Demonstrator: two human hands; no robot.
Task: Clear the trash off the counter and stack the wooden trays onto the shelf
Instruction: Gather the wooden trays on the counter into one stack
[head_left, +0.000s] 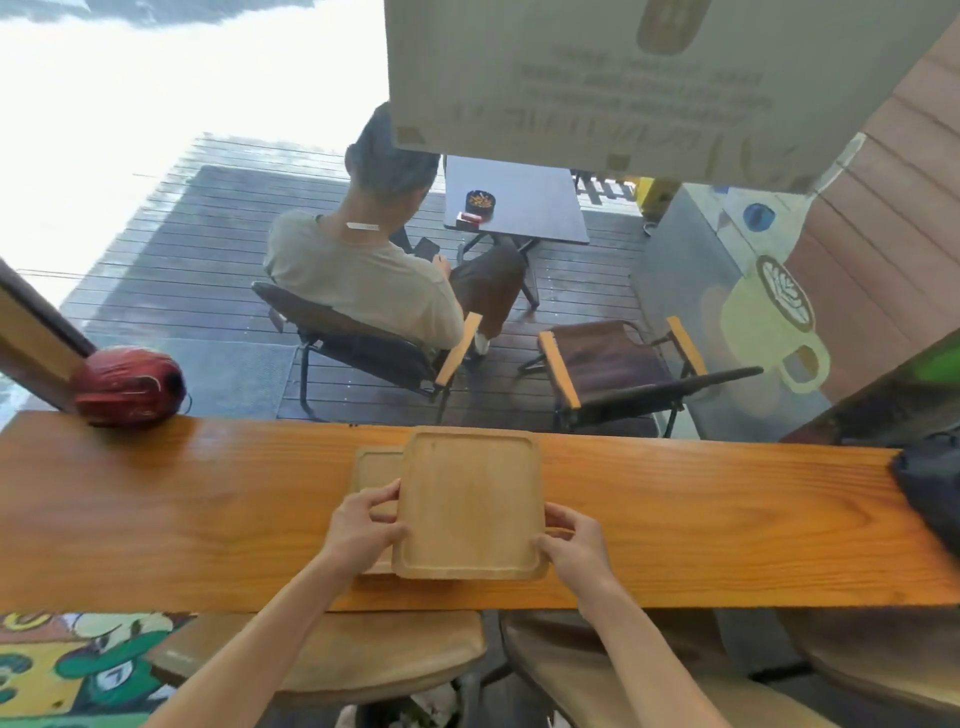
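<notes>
Trays: top tray (470, 501) sits skewed over a second tray (375, 467), which pokes out at its 9 o'clock side, both mid-counter (182, 514)
Left hand (363, 525): fingers curled, pinching the top tray's left edge
Right hand (571, 545): closed on the tray's corner at 4 o'clock
Helmet (127, 387): red, on the counter way out at 10 o'clock
Bag (930, 483): dark, at 3 o'clock on the counter's end
Stools (363, 654): tucked under the counter at 6 o'clock

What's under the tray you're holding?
A second wooden tray lies under the top tray, offset left on the counter. Only its left strip shows; the rest is covered.
</notes>
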